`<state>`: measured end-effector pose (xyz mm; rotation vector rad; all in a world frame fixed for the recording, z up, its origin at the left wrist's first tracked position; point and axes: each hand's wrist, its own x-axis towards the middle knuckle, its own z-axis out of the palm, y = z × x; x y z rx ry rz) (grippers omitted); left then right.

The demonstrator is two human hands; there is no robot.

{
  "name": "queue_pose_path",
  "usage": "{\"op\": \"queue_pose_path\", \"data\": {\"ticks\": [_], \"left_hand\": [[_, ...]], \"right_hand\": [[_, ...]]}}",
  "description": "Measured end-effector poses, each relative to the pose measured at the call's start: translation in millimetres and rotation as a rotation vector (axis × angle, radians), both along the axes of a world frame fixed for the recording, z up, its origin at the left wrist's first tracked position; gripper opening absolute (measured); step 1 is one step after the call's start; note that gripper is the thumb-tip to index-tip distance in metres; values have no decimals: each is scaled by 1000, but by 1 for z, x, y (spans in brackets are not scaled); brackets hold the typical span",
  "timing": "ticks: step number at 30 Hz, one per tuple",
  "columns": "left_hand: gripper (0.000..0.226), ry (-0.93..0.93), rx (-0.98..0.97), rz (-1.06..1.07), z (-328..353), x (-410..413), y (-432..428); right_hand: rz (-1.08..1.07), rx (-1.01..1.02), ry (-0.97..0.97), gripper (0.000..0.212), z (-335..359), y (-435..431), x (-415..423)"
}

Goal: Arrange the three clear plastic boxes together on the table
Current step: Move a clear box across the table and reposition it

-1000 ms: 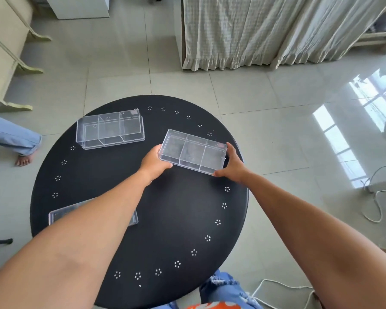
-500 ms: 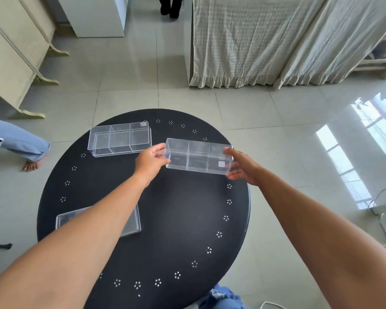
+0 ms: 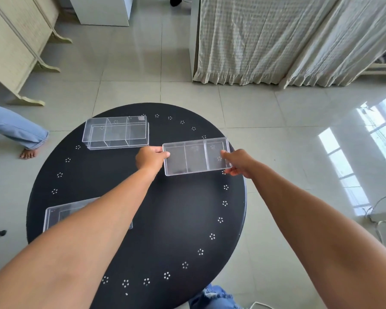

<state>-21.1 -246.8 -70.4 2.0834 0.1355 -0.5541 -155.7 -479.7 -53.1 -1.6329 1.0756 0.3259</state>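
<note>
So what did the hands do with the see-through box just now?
Both hands, left hand and right hand, kept hold of the held clear box by its ends and tipped it, so its broad face now faces the camera. The far box and near box stayed put.

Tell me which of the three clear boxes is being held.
The clear box at the table's far right edge: the left hand and right hand grip its ends. The far-left box and the near-left box lie untouched.
</note>
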Motion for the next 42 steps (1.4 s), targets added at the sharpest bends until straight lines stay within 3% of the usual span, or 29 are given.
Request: {"op": "queue_pose_path", "data": {"ticks": [7,21,29,32,35,38,42], "left_hand": [[32,31,20,-2,-5,2,-13],[46,64,33,-10,-22,8,-24],[50,64,38,-21,-16,8,-25],[52,34,49,-26,-8,9,-19],[45,-21,49,-19,6,14,-7],[36,-97,55,-47,21,26,11],[30,-270,170,-74,37,53,41]], "right_hand": [[-10,-17,45,35,-9,-6,5],[-11,24,78,28,-19,-19,7],[142,-175,108,24,-18,-25,11],[168,-314,77,25,-12,-29,19],[121,-479,-8,49,1,-24,35],[103,-543,-153,43,15,-9,61],[264,-540,-267,39,29,27,96]]}}
